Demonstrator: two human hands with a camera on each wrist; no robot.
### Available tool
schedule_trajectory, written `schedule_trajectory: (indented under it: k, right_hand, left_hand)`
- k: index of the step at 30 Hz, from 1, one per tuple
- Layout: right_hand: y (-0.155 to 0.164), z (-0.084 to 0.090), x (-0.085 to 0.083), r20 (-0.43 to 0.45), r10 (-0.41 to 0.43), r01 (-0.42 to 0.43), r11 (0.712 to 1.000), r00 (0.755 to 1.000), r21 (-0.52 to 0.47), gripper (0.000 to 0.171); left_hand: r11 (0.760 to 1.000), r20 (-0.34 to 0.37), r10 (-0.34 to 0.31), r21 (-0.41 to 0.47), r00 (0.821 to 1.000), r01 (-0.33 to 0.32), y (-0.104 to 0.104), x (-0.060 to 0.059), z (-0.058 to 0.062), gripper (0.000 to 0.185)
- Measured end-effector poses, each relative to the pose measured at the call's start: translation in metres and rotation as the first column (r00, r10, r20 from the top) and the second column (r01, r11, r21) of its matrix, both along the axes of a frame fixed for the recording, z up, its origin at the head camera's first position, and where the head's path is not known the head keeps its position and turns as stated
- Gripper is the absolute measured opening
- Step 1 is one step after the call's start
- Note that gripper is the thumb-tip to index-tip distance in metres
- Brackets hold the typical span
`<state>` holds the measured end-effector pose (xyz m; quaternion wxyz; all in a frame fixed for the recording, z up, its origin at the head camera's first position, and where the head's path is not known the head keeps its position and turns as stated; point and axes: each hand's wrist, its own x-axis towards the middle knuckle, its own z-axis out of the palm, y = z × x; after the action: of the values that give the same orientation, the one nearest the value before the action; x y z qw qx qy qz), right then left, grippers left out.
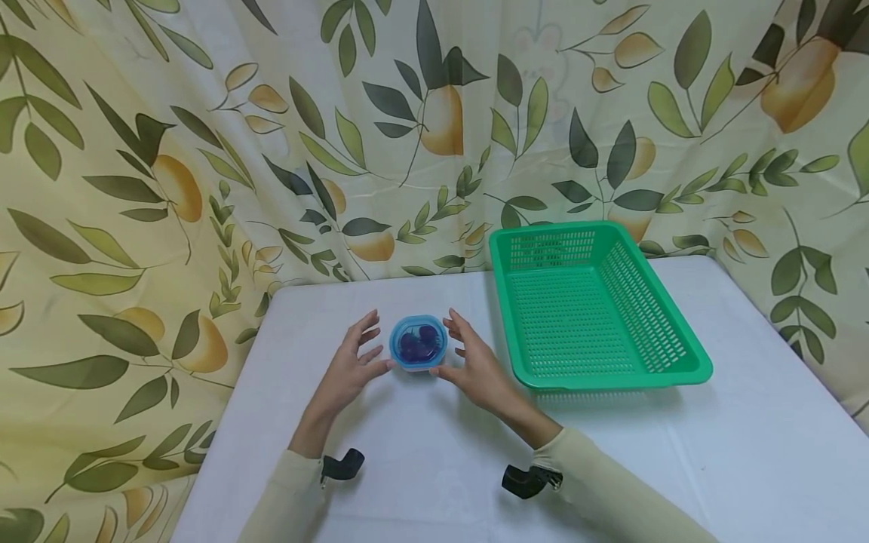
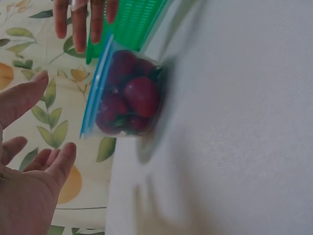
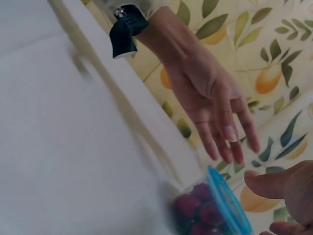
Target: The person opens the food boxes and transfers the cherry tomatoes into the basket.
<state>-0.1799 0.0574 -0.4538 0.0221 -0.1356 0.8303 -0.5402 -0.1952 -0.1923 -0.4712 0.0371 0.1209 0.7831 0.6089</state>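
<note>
A small clear plastic container (image 1: 418,343) with a blue lid stands upright on the white table. Through its side in the left wrist view, several dark red fruits (image 2: 142,96) with green bits show. My left hand (image 1: 348,369) is at the container's left, fingers spread and slightly bent. On the opposite side, my right hand (image 1: 480,371) has its thumb and fingers apart, close to the lid. Both wrist views show gaps between the hands and the container, which neither hand grips.
A green plastic basket (image 1: 611,381) with slotted walls stands on the white table (image 1: 421,475) to the right of the container. Behind the table hangs a curtain (image 1: 434,211) printed with leaves and fruit. Each wrist wears a black strap-on device.
</note>
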Motion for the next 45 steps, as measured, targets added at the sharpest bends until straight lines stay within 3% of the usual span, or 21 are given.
schedule_trajectory:
  k: [10, 16, 27, 34, 45]
  right_hand:
    - [-0.007, -0.021, -0.013, 0.084, 0.010, -0.004, 0.998, 0.996, -0.063, 0.111]
    - [-0.010, -0.028, -0.017, 0.147, -0.003, 0.010, 0.999, 0.989, -0.046, 0.109]
    - [-0.013, -0.034, -0.020, 0.149, 0.017, -0.007, 0.997, 0.989, -0.071, 0.096]
    - [-0.014, -0.036, -0.022, 0.177, 0.025, -0.011, 0.997, 0.984, -0.080, 0.095]
    - [-0.014, -0.035, -0.023, 0.158, 0.046, -0.036, 0.997, 0.986, -0.068, 0.097]
  left_hand:
    - [0.999, 0.030, -0.033, -0.009, 0.999, 0.033, 0.009, -0.008, -0.015, 0.105]
    - [0.999, 0.095, -0.050, -0.008, 0.994, 0.051, 0.015, -0.009, -0.020, 0.113]
    - [0.998, 0.146, -0.059, 0.027, 0.987, 0.055, 0.016, -0.011, -0.030, 0.117]
    - [0.999, 0.167, -0.031, -0.014, 0.986, 0.034, 0.013, -0.010, -0.030, 0.114]
    - [1.000, 0.187, -0.026, -0.003, 0.982, 0.027, 0.009, -0.011, -0.032, 0.105]
